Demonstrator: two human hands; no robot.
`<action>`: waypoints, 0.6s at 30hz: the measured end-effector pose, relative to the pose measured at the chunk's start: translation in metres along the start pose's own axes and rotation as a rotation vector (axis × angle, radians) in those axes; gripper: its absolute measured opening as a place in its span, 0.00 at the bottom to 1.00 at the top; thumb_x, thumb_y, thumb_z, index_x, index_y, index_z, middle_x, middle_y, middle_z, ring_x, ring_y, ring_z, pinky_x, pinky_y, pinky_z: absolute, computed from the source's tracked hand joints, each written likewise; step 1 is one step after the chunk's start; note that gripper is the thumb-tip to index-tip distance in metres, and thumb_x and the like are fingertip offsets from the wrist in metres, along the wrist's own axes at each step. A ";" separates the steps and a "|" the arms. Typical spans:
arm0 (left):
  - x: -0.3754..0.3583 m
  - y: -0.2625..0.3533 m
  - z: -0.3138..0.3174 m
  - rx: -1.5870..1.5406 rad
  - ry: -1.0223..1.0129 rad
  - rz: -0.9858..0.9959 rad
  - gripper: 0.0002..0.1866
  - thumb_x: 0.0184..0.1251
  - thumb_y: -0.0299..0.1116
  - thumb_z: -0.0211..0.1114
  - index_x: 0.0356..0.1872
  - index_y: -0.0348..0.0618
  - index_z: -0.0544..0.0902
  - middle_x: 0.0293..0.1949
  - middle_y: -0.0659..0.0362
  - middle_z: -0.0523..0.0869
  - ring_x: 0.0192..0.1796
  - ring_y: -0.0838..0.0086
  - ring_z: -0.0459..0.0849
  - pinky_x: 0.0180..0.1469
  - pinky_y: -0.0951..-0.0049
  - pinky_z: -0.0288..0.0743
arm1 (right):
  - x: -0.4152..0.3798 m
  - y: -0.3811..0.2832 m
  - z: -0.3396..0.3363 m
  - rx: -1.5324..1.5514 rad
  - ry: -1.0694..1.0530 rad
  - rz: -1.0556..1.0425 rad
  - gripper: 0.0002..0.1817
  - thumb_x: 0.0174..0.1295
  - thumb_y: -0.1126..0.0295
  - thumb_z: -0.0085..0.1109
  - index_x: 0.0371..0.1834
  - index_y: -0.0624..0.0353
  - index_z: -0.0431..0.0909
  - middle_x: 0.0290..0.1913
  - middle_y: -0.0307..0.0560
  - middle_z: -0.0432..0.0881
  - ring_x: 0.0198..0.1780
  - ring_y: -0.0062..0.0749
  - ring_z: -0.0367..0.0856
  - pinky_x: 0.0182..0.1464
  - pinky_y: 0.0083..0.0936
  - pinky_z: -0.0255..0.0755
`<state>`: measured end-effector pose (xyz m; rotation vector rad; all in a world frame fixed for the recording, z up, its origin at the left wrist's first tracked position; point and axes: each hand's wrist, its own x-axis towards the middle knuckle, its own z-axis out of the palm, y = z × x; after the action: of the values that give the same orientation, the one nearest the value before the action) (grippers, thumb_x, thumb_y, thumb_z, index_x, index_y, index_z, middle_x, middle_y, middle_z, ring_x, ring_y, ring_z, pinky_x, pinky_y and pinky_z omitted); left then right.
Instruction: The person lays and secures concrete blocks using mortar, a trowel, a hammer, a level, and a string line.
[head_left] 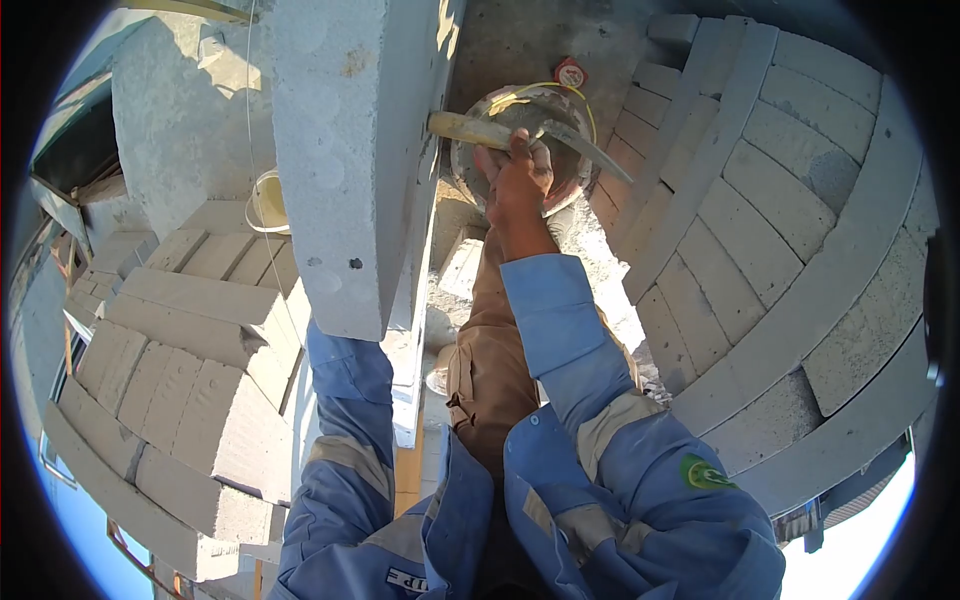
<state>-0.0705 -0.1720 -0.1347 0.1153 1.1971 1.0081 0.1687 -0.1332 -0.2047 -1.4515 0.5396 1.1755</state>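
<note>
My right hand (520, 180) is closed around a trowel with a thick pale wooden handle (468, 129) pointing left and a grey metal blade (592, 152) slanting down to the right. The trowel is over a round, mortar-stained bucket (568, 193), which has a thin yellow curve along its far rim. My left sleeve (345, 365) runs up under the near end of a long grey concrete block (345, 180). That block hides my left hand. A red tape measure (570, 72) lies just beyond the bucket.
Stacked pale blocks (750, 215) rise on the right, close to my right arm. More blocks (180, 400) are piled on the left. A small cream bucket (270, 203) stands beside the long block, and a thin string (249, 95) hangs at left. Rubble (595, 235) lies near my leg.
</note>
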 end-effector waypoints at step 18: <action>0.002 0.000 0.004 -0.004 -0.004 -0.033 0.31 0.73 0.50 0.50 0.69 0.38 0.72 0.66 0.47 0.77 0.66 0.60 0.77 0.67 0.64 0.69 | -0.006 0.012 -0.014 -0.054 -0.095 -0.032 0.16 0.74 0.62 0.55 0.55 0.61 0.67 0.50 0.49 0.76 0.48 0.38 0.83 0.53 0.36 0.85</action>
<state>-0.0675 -0.1689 -0.1351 0.0936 1.1901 0.9809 0.1609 -0.1508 -0.2069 -1.4371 0.4206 1.2351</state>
